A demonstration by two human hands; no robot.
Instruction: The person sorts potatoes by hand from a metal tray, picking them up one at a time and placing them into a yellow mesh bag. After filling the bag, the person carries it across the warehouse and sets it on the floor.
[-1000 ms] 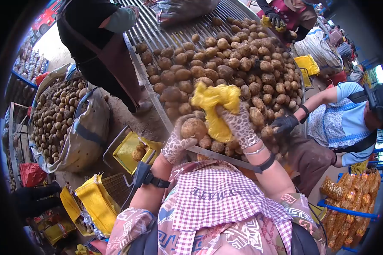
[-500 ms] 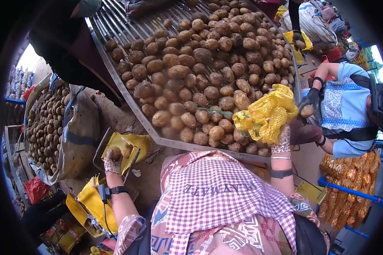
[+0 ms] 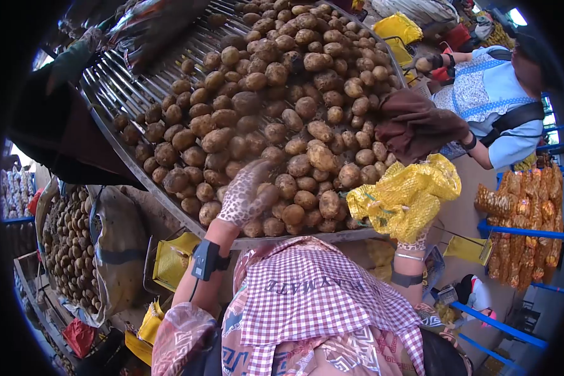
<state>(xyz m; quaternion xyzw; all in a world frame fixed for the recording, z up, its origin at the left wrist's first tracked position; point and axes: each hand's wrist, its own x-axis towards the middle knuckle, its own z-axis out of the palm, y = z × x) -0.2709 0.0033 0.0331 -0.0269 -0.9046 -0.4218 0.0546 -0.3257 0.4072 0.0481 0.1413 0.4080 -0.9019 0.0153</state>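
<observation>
Mesh bag (image 3: 410, 194) is hanging at tabletop's (image 3: 168, 203) near-right edge, right hand (image 3: 413, 240) clamping it, mostly hidden. Left hand (image 3: 247, 194) is lying on potatoes (image 3: 294, 125), back from the bin (image 3: 172, 260); I'm not resolving its grip.

Surface (image 3: 122, 88): stood straight ahead of the person and ran away from them.
Potatoes (image 3: 282, 94): lay heaped on the surface, from its near edge to its far end.
Left hand (image 3: 247, 194): lay on the potatoes near the near edge.
Right hand (image 3: 413, 241): was at the near right corner, under the net bag (image 3: 407, 194) it gripped.
Net bag: hung just off the surface's right edge.
Open sack (image 3: 75, 238): stood on the ground to the left, below the surface, with potatoes in it.
Crate (image 3: 172, 260): sat under the near left edge, between the open sack and the person.
Co-worker (image 3: 495, 94): was at the right side.
Filled nets (image 3: 520, 219): were stacked far right.
</observation>
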